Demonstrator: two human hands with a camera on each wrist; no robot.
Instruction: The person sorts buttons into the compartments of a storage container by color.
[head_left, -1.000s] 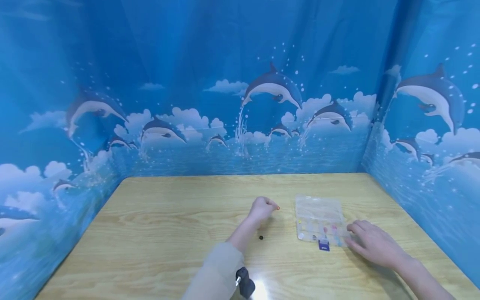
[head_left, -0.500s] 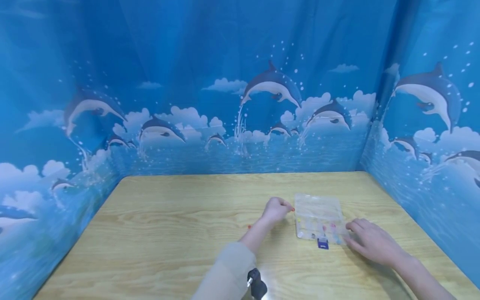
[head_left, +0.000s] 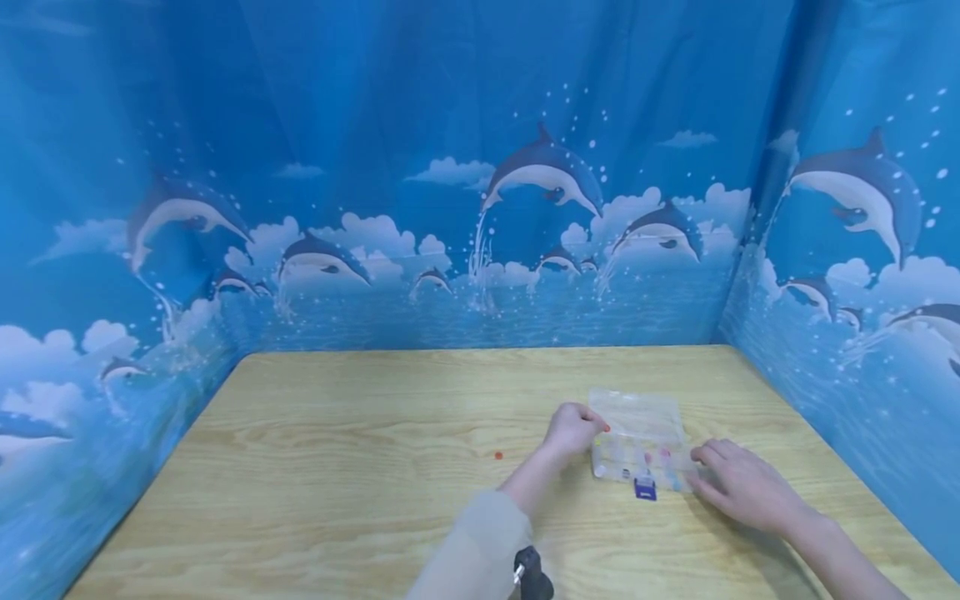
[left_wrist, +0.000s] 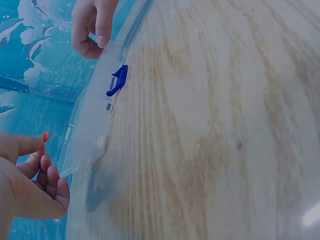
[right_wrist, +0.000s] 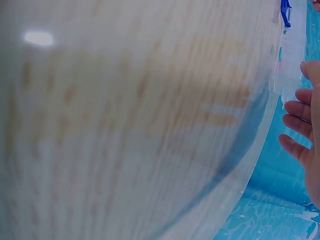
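In the head view, my left hand [head_left: 573,429] pinches a small round orange piece [head_left: 607,428] between thumb and fingertips. It hangs over the left side of a clear plastic compartment box [head_left: 637,414], whose lid lies folded back. The same orange piece [left_wrist: 45,136] shows at the fingertips in the left wrist view. My right hand [head_left: 746,487] is at the box's right edge, fingers loosely bent and thumb by the near corner. A blue-purple latch [head_left: 645,488] sticks out at the front. Small coloured pieces [head_left: 665,452] lie in the compartments.
Another small orange piece [head_left: 498,456] lies on the wooden table [head_left: 337,467], left of my left forearm. A blue curtain [head_left: 420,208] printed with dolphins surrounds the table at the back and both sides.
My left hand has moved right with the orange piece, from the bare table to above the box. The black piece seen earlier is now out of sight near my left forearm. My right hand stays put.
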